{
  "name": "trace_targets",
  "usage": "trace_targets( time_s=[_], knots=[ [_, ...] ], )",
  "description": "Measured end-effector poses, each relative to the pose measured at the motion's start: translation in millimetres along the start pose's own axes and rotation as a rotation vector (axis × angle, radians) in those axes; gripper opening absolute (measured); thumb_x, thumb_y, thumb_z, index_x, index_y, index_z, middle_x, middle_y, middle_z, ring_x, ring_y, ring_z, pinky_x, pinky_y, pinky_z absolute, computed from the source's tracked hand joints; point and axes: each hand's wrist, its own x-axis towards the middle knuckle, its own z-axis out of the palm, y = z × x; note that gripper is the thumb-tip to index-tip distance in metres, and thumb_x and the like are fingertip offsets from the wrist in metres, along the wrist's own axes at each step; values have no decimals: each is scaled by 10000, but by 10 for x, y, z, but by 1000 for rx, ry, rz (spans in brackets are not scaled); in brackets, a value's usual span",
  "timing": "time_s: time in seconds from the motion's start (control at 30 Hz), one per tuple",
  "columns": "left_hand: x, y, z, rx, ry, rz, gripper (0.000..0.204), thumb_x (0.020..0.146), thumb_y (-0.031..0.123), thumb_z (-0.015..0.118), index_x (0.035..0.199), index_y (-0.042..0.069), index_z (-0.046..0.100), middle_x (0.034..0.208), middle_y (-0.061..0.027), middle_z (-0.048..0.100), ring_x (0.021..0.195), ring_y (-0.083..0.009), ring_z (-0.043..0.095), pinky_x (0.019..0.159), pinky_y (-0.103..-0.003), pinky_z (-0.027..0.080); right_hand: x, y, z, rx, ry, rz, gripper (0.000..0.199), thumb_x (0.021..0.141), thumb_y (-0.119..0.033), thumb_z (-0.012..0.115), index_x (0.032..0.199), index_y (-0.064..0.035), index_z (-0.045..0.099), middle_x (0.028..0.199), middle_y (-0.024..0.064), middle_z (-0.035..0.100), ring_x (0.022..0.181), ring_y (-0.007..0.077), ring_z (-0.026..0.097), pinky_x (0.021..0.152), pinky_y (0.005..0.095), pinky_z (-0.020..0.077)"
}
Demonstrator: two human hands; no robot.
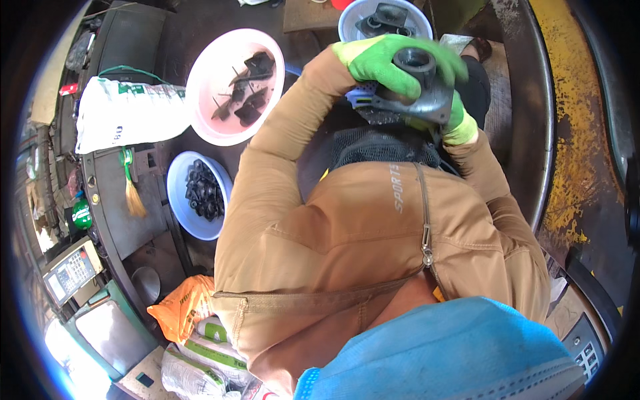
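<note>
A dark grey moulded part [432,100] with a round, hollow collar is held up in front of my chest. My left hand [387,63], in a green glove, is closed around it from above and the left, beside the collar. My right hand [459,123], gloved the same way, grips its right side from below, with most of its fingers hidden behind the part. Some green fingers over the far side are smeared by motion. Just left of the part a small blue piece [360,97] shows, its kind unclear. Dark mesh [383,147] lies under my hands.
A pink basin [200,100] holds several dark pieces. Two pale blue basins hold black parts, one [175,210] at left, one [343,27] at the far side. A white sack [127,113] and a brush [135,193] are at left. A yellow, worn metal surface [573,153] runs along the right.
</note>
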Motion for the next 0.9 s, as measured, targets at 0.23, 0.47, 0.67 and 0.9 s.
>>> trace_targets(
  time_s=[0.23,0.47,0.67,0.9],
  knots=[
    [134,-164,394,228,821,160,530,648,170,884,1101,16,657,1111,-126,686,1011,-214,661,915,-344,518,237,-231,-99,-356,180,-6,468,924,-64,636,1361,-13,477,1256,110,599,1156,223,583,974,332,480],
    [141,-215,548,418,881,304,460,640,163,880,1029,28,675,1057,-126,705,948,-231,681,846,-348,543,273,-590,147,231,311,36,366,936,-65,591,1294,-40,513,1112,66,613,997,194,629,876,299,528],
    [56,-27,494,314,699,206,431,650,133,864,1030,29,688,1014,-102,713,917,-197,685,845,-327,540,435,-582,-164,505,227,669,574,813,-54,737,1324,-50,476,1187,55,589,1092,174,584,924,316,499],
    [-14,31,394,187,432,102,399,682,141,831,1037,16,700,1015,-97,721,957,-182,681,884,-321,531,97,-840,-177,-527,-230,-125,520,745,-94,821,1214,-25,608,1147,113,665,1070,259,643,924,385,516]
  ],
)
